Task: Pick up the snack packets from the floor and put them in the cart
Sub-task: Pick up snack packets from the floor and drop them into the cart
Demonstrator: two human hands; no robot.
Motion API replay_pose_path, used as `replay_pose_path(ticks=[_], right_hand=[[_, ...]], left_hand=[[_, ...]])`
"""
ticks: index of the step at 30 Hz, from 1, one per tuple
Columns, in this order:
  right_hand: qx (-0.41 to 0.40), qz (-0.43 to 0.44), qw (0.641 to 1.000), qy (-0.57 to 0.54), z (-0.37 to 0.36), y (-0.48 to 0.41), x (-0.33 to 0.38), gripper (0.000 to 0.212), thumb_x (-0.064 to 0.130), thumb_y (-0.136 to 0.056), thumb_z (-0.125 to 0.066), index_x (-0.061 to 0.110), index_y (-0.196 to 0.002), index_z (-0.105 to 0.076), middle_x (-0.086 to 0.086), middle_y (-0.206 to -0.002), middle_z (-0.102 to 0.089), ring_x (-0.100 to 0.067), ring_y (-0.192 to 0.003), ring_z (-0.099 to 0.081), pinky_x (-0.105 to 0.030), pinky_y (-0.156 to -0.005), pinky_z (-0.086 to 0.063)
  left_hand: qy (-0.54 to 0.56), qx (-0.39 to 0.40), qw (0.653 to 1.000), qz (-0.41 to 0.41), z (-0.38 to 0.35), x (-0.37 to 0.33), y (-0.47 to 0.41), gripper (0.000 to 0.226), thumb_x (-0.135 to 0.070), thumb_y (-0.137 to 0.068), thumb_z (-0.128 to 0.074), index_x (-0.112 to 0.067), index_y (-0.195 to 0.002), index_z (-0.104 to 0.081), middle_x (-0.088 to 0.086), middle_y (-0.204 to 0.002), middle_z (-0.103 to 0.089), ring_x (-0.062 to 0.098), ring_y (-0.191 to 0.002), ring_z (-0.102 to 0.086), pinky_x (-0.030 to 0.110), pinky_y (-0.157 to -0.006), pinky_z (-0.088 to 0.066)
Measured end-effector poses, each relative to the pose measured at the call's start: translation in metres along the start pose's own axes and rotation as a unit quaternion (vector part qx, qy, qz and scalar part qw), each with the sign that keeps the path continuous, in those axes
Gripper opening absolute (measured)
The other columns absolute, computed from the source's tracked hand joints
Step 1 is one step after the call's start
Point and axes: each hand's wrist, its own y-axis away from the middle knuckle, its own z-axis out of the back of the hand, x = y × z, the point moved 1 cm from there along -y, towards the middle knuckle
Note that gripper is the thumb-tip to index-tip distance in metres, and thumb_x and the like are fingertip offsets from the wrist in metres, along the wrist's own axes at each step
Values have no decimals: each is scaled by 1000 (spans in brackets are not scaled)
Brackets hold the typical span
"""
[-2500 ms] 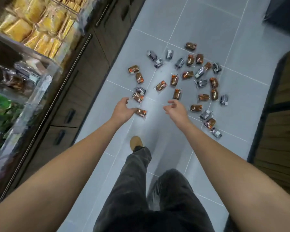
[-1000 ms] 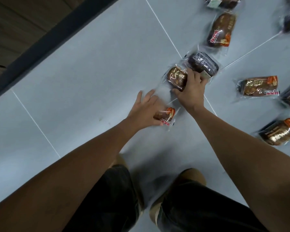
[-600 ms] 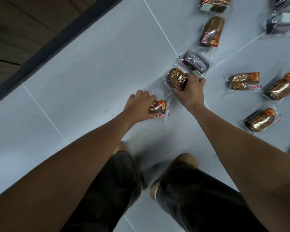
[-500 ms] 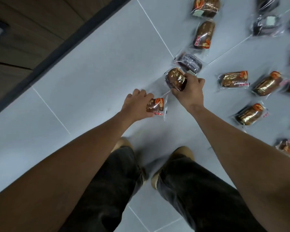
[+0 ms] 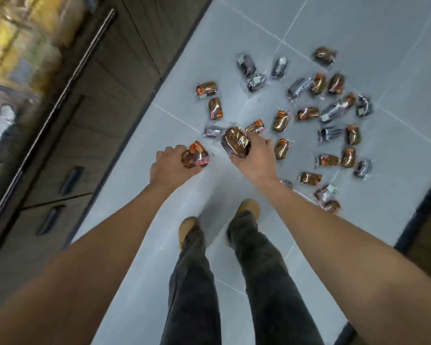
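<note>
One brown packet (image 5: pixel 194 156) in my left hand (image 5: pixel 171 168), a second brown packet (image 5: pixel 235 143) in my right hand (image 5: pixel 255 160). On the floor (image 5: pixel 358 26), 12 to 3 o'clock: roughly fifteen loose brown packets (image 5: pixel 206 88), roughly ten dark packets (image 5: pixel 245 63).

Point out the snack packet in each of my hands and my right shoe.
left-hand snack packet (image 5: pixel 195 156): head view, orange-printed wrapper front.
right-hand snack packet (image 5: pixel 235 143): head view, middle of glossy brown wrapper.
right shoe (image 5: pixel 248 206): head view, tan toe.
</note>
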Motion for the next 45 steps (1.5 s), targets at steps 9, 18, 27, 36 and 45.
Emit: replay_pose_path(ticks=[9, 18, 27, 36, 45], right_hand=[[-101, -75, 992, -16, 94, 137, 32, 55, 46, -75, -68, 15, -119, -56, -6, -113, -62, -28, -109, -45, -39, -90, -43], [-222, -193, 953, -71, 134, 306, 5, 59, 46, -75, -67, 22, -127, -54, -4, -121, -61, -28, -116, -43, -41, -99, -34], [-334, -342, 868, -132, 133, 491, -58, 56, 51, -72, -65, 24, -121, -56, -1, -111, -63, -25, -109, -42, -41, -96, -39], [-409, -463, 763, -189, 57, 730, -103, 52, 41, -76, -67, 17, -121, -56, -4, -114, -62, -25, -114, -41, -37, -95, -38], [-472, -582, 626, -215, -64, 972, -98, 48, 42, -75, -66, 19, -116, -57, -2, -105, -62, -24, -106, -40, -36, -89, -41]], left_hand=[[-31, 7, 993, -115, 79, -47, 106, 72, -68, -68, -61, -23, -124, -50, 7, -117, -58, 32, -114, -48, 43, -91, -43], [-62, 36, 974, -215, 80, -91, 219, 73, -59, -74, -66, -24, -134, -45, 6, -127, -53, 31, -122, -44, 42, -96, -42], [-101, 67, 924, -364, 27, -155, 338, 59, -61, -75, -63, -21, -118, -54, 0, -107, -65, 25, -102, -60, 34, -83, -47], [-223, 115, 828, -502, -116, -150, 529, 58, -60, -73, -64, -22, -115, -55, 5, -111, -65, 29, -109, -58, 37, -89, -47], [-291, 204, 709, -609, -254, -63, 736, 70, -69, -62, -58, -27, -118, -54, 1, -110, -65, 26, -109, -58, 39, -90, -49]])
